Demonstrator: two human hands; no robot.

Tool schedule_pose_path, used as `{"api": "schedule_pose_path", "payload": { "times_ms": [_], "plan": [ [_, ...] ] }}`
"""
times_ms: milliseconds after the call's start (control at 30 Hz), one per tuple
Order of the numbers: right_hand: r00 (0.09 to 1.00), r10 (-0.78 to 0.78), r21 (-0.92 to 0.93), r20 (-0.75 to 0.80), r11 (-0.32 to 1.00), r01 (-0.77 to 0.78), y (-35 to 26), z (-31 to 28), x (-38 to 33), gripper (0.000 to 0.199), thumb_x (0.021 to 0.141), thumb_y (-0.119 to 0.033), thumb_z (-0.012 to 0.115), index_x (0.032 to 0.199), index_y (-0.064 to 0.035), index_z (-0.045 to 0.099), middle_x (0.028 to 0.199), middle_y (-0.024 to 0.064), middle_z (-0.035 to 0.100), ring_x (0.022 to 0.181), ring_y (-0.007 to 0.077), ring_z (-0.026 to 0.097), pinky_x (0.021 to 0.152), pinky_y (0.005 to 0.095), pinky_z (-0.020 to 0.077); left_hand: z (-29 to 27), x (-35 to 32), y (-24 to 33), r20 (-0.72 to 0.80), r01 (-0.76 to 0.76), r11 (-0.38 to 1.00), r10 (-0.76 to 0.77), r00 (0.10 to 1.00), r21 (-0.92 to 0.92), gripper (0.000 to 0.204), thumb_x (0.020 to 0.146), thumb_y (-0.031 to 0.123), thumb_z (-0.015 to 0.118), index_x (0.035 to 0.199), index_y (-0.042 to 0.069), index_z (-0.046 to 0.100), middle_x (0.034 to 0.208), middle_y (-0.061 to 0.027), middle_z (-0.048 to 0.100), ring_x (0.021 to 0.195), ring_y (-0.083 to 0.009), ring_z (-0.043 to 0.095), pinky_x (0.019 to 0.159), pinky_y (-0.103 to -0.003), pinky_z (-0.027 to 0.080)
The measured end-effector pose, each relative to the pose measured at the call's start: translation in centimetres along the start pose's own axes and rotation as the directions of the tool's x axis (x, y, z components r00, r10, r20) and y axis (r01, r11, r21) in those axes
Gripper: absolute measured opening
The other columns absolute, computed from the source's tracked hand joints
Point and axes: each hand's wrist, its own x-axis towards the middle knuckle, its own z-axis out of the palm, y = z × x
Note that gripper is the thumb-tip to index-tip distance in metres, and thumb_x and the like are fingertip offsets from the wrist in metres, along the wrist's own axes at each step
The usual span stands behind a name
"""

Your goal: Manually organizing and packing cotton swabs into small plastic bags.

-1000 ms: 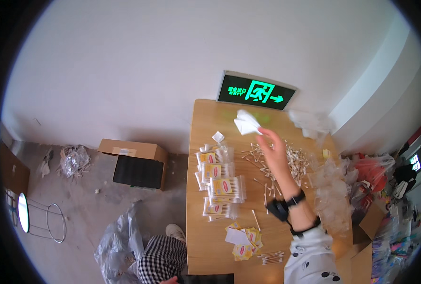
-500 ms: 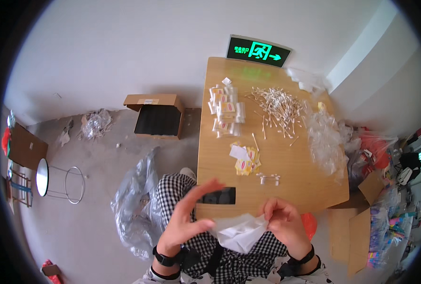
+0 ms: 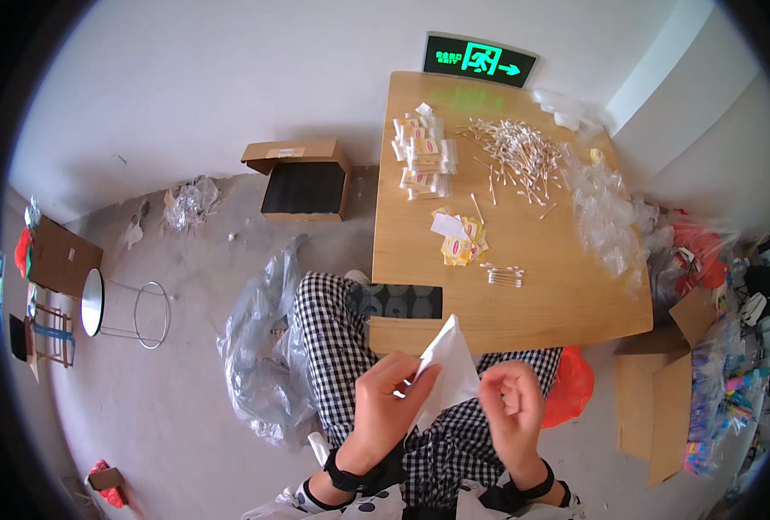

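Observation:
Over my lap, in front of the table [image 3: 523,321], a thin white sheet or bag [image 3: 448,373] stands folded to a point at the top. My left hand [image 3: 389,399] pinches its left side between thumb and fingers. With curled fingers, my right hand [image 3: 513,407] grips its right edge, the fingertips partly hidden. Beyond my hands lies a small row of cotton swabs [image 3: 505,276], beside a pile of yellow-and-white cards [image 3: 463,246]. Filled clear packets [image 3: 425,156] are stacked farther back, and a large heap of loose swabs [image 3: 523,152] spreads to their right.
A dark phone-like slab [image 3: 398,302] lies at the table's near left corner. Clear plastic bags [image 3: 606,217] cover its right side. On the floor are a grey plastic bag [image 3: 263,364], an open carton [image 3: 307,191], a stool [image 3: 94,302] and another carton [image 3: 653,407] at right.
My left hand has gone from spread fingers to a pinch on the white sheet. The sheet now stands up to a point instead of sagging. The view has shifted, and the small swabs look straighter.

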Motion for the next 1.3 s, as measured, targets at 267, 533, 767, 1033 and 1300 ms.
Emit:
{"api": "schedule_pose_path", "payload": {
  "times_ms": [267, 533, 767, 1033, 1300],
  "plan": [
    [0.997, -0.051, -0.116, 0.055, 0.992, 0.057, -0.7, 2.3, 0.2, 0.02, 0.076, -0.003, 0.074, 0.087, -0.0026, 0.058, 0.083, 0.0054, 0.056, 0.069, 0.0116, 0.053, 0.061, 0.0238, 0.0431, 1.1, -2.4, 0.0, 0.04, -0.323, 0.94, 0.321, 0.946, 0.114, 0.032, 0.068, -0.004, 0.069, 0.099, 0.001, 0.065, 0.081, -0.0087, 0.059, 0.063, -0.0276, 0.059, 0.053, -0.031, 0.047],
    [0.915, -0.346, -0.265, 0.206, 0.881, 0.393, -1.2, 1.7, 0.8, 0.022, 0.068, 0.007, 0.07, 0.083, -0.0028, 0.059, 0.09, 0.0084, 0.06, 0.074, 0.0192, 0.058, 0.065, 0.0259, 0.0457, -1.1, -3.5, -0.1, 0.142, 0.123, 0.76, -0.041, 0.989, -0.639, 0.024, 0.079, -0.007, 0.059, 0.102, -0.007, 0.06, 0.106, -0.0149, 0.06, 0.094, -0.02, 0.062, 0.079, -0.031, 0.054],
    [0.839, -0.441, -0.28, 0.318, 0.802, 0.527, -0.9, 1.2, 1.0, 0.03, 0.059, 0.01, 0.072, 0.084, -0.0053, 0.062, 0.091, 0.0073, 0.061, 0.075, 0.0204, 0.06, 0.062, 0.0299, 0.0476, -1.5, -2.9, 0.0, 0.207, 0.207, 0.713, -0.088, 0.974, -0.67, 0.011, 0.08, -0.006, 0.063, 0.091, -0.006, 0.064, 0.099, -0.0115, 0.063, 0.088, -0.0146, 0.063, 0.079, -0.026, 0.054],
    [0.844, -0.371, -0.261, 0.386, 0.834, 0.486, -0.7, 1.1, 1.5, 0.026, 0.06, 0.007, 0.072, 0.081, -0.0038, 0.062, 0.091, 0.0074, 0.061, 0.076, 0.022, 0.06, 0.063, 0.03, 0.0476, -1.6, -2.7, -0.6, 0.238, 0.238, 0.753, -0.112, 0.965, -0.613, 0.01, 0.08, -0.005, 0.064, 0.09, -0.005, 0.065, 0.096, -0.0103, 0.064, 0.087, -0.0137, 0.064, 0.076, -0.025, 0.054],
    [0.941, -0.175, -0.321, 0.291, 0.908, 0.268, -0.9, 1.4, 1.6, 0.022, 0.063, 0.005, 0.071, 0.082, -0.0021, 0.062, 0.085, 0.0091, 0.061, 0.075, 0.0211, 0.061, 0.066, 0.0295, 0.0486, -1.7, -2.4, 0.3, 0.121, 0.115, 0.92, -0.075, 0.99, -0.375, 0.013, 0.076, -0.004, 0.068, 0.088, -0.002, 0.068, 0.092, -0.0111, 0.067, 0.082, -0.0159, 0.067, 0.072, -0.025, 0.055]
  ]
}}
